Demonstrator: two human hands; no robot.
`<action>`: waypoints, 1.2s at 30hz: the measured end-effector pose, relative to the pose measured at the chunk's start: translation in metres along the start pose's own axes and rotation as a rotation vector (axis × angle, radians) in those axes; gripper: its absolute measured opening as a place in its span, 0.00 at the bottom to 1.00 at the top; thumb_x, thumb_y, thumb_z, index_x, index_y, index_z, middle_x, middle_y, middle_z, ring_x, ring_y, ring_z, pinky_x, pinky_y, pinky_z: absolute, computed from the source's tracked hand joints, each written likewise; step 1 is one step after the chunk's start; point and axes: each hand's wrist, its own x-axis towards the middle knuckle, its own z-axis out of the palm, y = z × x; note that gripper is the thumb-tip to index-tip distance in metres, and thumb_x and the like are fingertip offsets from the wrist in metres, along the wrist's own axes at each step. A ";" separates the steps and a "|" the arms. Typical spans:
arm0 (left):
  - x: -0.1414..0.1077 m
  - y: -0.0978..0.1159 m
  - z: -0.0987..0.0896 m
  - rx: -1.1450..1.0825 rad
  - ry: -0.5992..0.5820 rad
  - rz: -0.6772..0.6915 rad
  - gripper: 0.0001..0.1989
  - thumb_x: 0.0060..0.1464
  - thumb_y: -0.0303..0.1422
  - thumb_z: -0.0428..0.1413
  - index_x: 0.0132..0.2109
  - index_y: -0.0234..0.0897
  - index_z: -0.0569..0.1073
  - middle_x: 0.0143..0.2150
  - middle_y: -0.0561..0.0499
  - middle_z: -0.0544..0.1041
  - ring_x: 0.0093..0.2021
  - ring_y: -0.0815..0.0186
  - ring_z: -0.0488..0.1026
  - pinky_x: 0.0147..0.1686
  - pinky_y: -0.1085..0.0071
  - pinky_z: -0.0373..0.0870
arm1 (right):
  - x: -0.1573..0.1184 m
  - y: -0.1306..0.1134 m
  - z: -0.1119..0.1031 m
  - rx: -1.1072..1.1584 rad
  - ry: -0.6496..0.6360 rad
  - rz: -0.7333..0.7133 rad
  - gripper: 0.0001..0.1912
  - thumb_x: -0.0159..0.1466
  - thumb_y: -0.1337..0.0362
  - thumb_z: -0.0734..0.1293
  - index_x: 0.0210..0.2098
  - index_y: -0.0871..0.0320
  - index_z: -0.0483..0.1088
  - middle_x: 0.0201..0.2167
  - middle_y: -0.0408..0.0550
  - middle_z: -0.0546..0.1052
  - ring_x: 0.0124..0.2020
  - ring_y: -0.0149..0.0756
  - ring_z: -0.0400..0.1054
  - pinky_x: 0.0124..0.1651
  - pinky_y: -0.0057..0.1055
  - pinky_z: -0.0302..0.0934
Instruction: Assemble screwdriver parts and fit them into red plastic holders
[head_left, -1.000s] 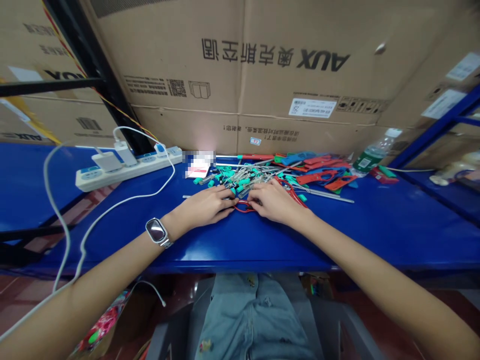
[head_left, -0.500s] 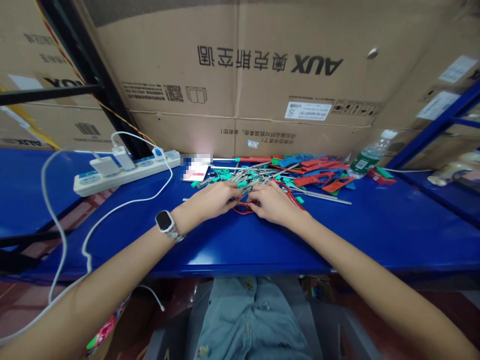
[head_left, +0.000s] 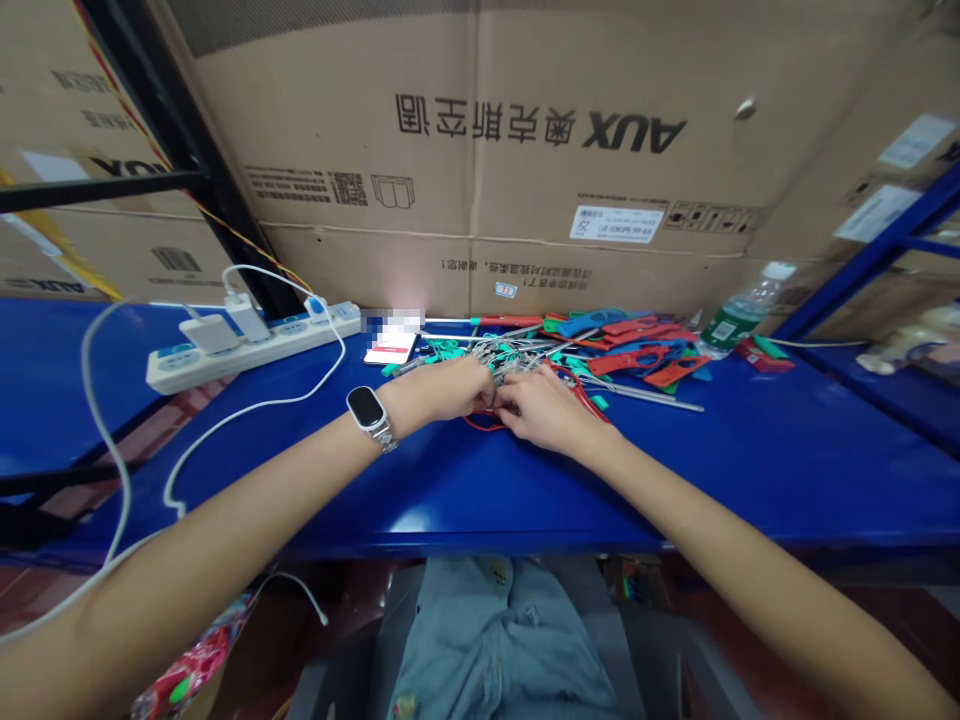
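My left hand (head_left: pixel 459 388) and my right hand (head_left: pixel 546 406) meet at the near edge of a pile of metal pieces with green ends (head_left: pixel 517 350). The fingers of both are curled, and their tips come together. What lies between the fingertips is too small and hidden to name. Under and around the hands runs a thin red cord (head_left: pixel 484 424), which shows again beside the right hand. Thin metal rods (head_left: pixel 652 397) stick out of the pile to the right.
Red, blue and orange plastic pieces (head_left: pixel 637 340) are heaped at the back right, beside a green-labelled bottle (head_left: pixel 739 318). A phone (head_left: pixel 391 342) lies behind my left wrist. A white power strip (head_left: pixel 255 345) with cables stands left. Behind the blue table (head_left: pixel 450 490) rises a large cardboard box (head_left: pixel 480 60).
My left hand has moved right and its wrist has turned, so its fingers now touch my right hand's. The right hand has barely moved. The phone's screen looks more visible.
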 end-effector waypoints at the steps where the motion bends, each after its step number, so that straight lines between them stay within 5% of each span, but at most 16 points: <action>1: 0.000 0.001 -0.001 0.007 -0.025 -0.002 0.12 0.54 0.22 0.54 0.28 0.39 0.79 0.25 0.52 0.77 0.24 0.68 0.68 0.27 0.72 0.61 | 0.000 0.000 0.001 -0.004 0.002 0.001 0.10 0.69 0.70 0.65 0.39 0.58 0.80 0.44 0.51 0.82 0.45 0.44 0.73 0.52 0.42 0.52; 14: -0.032 0.008 0.018 0.115 0.089 0.039 0.18 0.69 0.28 0.46 0.39 0.34 0.80 0.41 0.44 0.76 0.38 0.63 0.74 0.39 0.68 0.71 | -0.006 0.013 0.029 -0.022 0.188 -0.049 0.10 0.73 0.64 0.64 0.41 0.58 0.78 0.42 0.50 0.81 0.43 0.41 0.71 0.51 0.41 0.50; 25: -0.043 0.017 0.035 0.172 0.220 0.037 0.18 0.72 0.38 0.49 0.55 0.33 0.78 0.47 0.41 0.76 0.47 0.54 0.73 0.49 0.55 0.71 | -0.011 0.021 0.029 -0.118 0.278 -0.073 0.10 0.72 0.63 0.65 0.37 0.58 0.77 0.39 0.51 0.80 0.45 0.45 0.68 0.50 0.42 0.50; 29: -0.046 0.016 0.029 0.103 0.294 0.004 0.16 0.71 0.41 0.51 0.54 0.38 0.77 0.46 0.44 0.77 0.47 0.55 0.73 0.48 0.56 0.68 | -0.010 0.026 0.026 -0.086 0.336 -0.103 0.09 0.69 0.60 0.68 0.36 0.58 0.76 0.39 0.51 0.79 0.45 0.45 0.68 0.48 0.41 0.51; 32: -0.045 0.012 0.016 0.044 0.405 -0.040 0.16 0.71 0.38 0.48 0.44 0.37 0.78 0.41 0.46 0.76 0.43 0.58 0.72 0.45 0.59 0.67 | 0.000 0.030 0.019 -0.038 0.388 -0.088 0.08 0.70 0.61 0.66 0.39 0.58 0.76 0.40 0.51 0.79 0.46 0.44 0.68 0.49 0.40 0.53; 36: -0.028 0.000 0.003 0.008 0.507 -0.112 0.13 0.66 0.33 0.49 0.33 0.37 0.73 0.33 0.48 0.73 0.36 0.60 0.69 0.38 0.62 0.65 | 0.029 0.030 0.006 -0.094 0.303 -0.053 0.11 0.69 0.63 0.65 0.48 0.59 0.76 0.46 0.55 0.77 0.49 0.47 0.67 0.50 0.40 0.54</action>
